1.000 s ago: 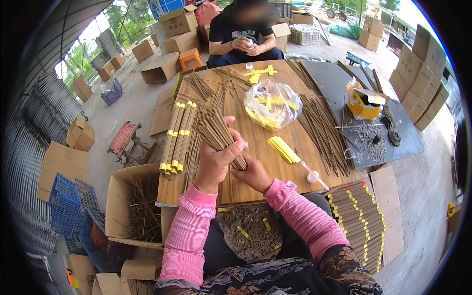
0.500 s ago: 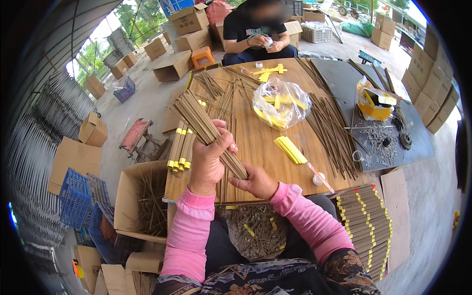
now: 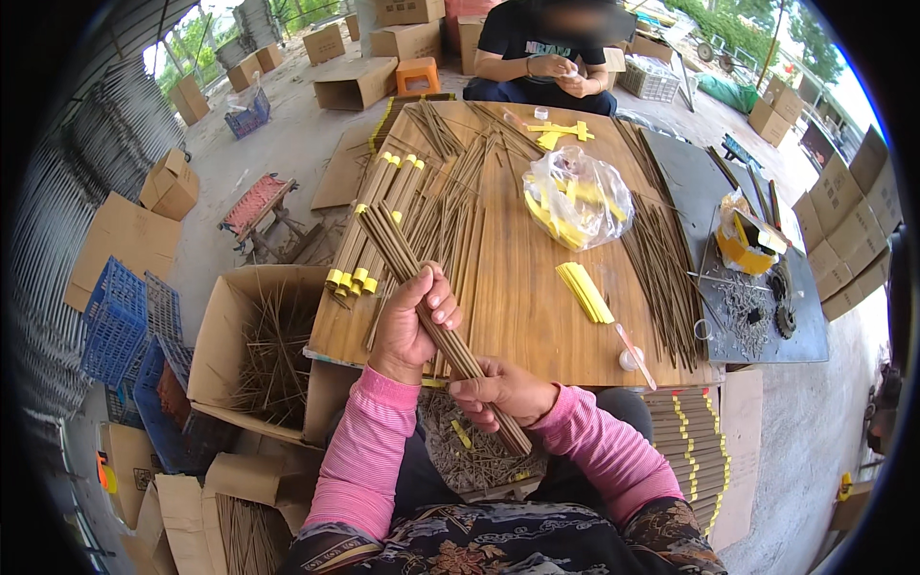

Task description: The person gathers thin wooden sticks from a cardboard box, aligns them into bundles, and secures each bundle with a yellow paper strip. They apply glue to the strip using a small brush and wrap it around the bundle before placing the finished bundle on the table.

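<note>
A bundle of thin brown sticks [image 3: 385, 241] slants across in front of me, its upper end pointing to the far left. My left hand [image 3: 414, 319] is wrapped round its middle. Lower down, near the bottom end, my right hand [image 3: 500, 391] grips the same bundle, thumb on top. Left of my hands, finished-looking bundles with yellow bands [image 3: 369, 251] lie on the wooden table [image 3: 522, 321]. Loose sticks [image 3: 460, 259] are spread beyond the left hand. On the right lie a fan of yellow paper strips [image 3: 585, 292] and a pink flat stick [image 3: 634, 355] over a small white pot [image 3: 631, 358].
A clear bag of yellow strips [image 3: 577, 201] stands mid-table. A co-worker [image 3: 551, 67] sits opposite, holding something white. Open cartons of sticks [image 3: 216, 383] stand left, and stacked banded bundles [image 3: 690, 450] lie low right. A dark board [image 3: 805, 331] holds scattered metal bits.
Both hands have come slightly lower, and the bundle has slid down so that more of it sticks out below my right hand. The view has shifted a little.
</note>
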`<action>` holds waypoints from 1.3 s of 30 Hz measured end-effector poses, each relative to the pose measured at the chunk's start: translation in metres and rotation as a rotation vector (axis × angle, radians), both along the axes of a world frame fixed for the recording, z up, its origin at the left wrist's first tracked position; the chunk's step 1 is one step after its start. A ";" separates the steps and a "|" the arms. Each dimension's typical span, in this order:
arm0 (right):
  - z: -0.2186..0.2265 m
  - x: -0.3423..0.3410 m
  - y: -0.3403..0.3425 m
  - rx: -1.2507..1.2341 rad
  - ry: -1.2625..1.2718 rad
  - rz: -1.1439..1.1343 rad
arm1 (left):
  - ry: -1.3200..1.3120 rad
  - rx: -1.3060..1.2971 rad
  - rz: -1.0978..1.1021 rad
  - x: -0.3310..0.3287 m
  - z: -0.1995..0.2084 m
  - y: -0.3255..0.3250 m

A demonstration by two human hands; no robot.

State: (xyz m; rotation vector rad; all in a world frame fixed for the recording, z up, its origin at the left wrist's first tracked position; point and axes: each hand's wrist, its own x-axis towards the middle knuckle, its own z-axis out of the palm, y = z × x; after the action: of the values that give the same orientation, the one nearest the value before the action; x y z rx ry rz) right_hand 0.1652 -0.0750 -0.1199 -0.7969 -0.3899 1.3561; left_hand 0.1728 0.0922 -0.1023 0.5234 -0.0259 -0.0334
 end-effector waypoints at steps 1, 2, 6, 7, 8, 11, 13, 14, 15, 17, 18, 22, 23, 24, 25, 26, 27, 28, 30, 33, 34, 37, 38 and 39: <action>-0.004 -0.001 0.003 -0.074 -0.098 -0.046 | 0.044 0.052 0.052 0.000 -0.004 0.001; -0.016 -0.004 0.007 -0.171 -0.476 -0.238 | 0.093 0.105 0.100 -0.001 -0.006 -0.001; -0.021 -0.007 0.013 -0.337 -0.969 -0.432 | 0.165 0.302 0.268 -0.002 0.002 -0.010; -0.007 -0.006 0.010 -0.290 -0.627 -0.258 | 0.101 0.127 0.125 -0.001 -0.003 -0.002; 0.001 -0.005 0.008 -0.241 -0.287 -0.094 | 0.023 0.013 -0.008 -0.001 -0.003 0.005; -0.002 -0.007 0.010 -0.234 -0.232 -0.108 | -0.003 -0.026 0.002 -0.002 -0.008 0.008; -0.017 -0.012 0.014 -0.309 -0.489 -0.261 | 0.122 0.225 0.214 -0.002 -0.004 -0.002; -0.017 -0.014 0.016 -0.346 -0.572 -0.288 | 0.151 0.349 0.311 -0.003 -0.004 -0.004; -0.017 -0.016 0.017 -0.382 -0.656 -0.313 | 0.139 0.283 0.260 -0.005 -0.002 -0.004; -0.004 -0.023 0.017 -0.301 -0.463 -0.300 | 0.115 0.147 0.159 -0.007 0.001 -0.002; -0.001 -0.025 0.016 -0.256 -0.324 -0.243 | 0.022 0.009 0.015 -0.006 -0.006 0.006; -0.010 -0.029 0.018 -0.292 -0.435 -0.287 | 0.129 0.145 0.090 -0.007 -0.008 0.006; -0.018 -0.028 0.023 -0.349 -0.648 -0.384 | 0.193 0.309 0.201 -0.010 -0.003 0.001; -0.022 -0.029 0.026 -0.405 -0.862 -0.480 | 0.187 0.306 0.191 -0.011 -0.001 0.001; -0.021 -0.031 0.025 -0.473 -0.812 -0.485 | 0.181 0.302 0.180 -0.011 0.000 0.001; -0.016 -0.031 0.025 -0.388 -0.641 -0.385 | 0.169 0.298 0.174 -0.011 0.001 0.003; -0.012 -0.030 0.022 -0.303 -0.469 -0.285 | 0.085 0.173 0.078 -0.010 -0.002 0.007; -0.007 -0.028 0.018 -0.218 -0.297 -0.185 | 0.036 0.081 0.021 -0.010 -0.006 0.012; 0.000 -0.025 0.015 -0.160 -0.062 -0.099 | -0.061 -0.101 -0.090 -0.009 -0.011 0.019; -0.012 -0.028 0.020 -0.275 -0.362 -0.264 | 0.148 0.221 0.117 -0.007 -0.010 0.011; -0.015 -0.029 0.022 -0.328 -0.471 -0.311 | 0.229 0.352 0.200 -0.007 -0.007 0.007; -0.014 -0.030 0.020 -0.372 -0.524 -0.312 | 0.131 0.224 0.116 -0.008 -0.005 0.006; -0.010 -0.028 0.015 -0.277 -0.283 -0.216 | 0.084 0.141 0.056 -0.007 -0.006 0.008; -0.006 -0.025 0.011 -0.182 -0.044 -0.118 | 0.011 -0.001 -0.034 -0.006 -0.009 0.014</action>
State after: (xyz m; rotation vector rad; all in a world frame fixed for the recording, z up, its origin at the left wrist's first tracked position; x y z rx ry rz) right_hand 0.1407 -0.0639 -0.1255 -0.9866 -0.2512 1.2772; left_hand 0.1670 0.1057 -0.1110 0.5221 -0.0245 -0.0698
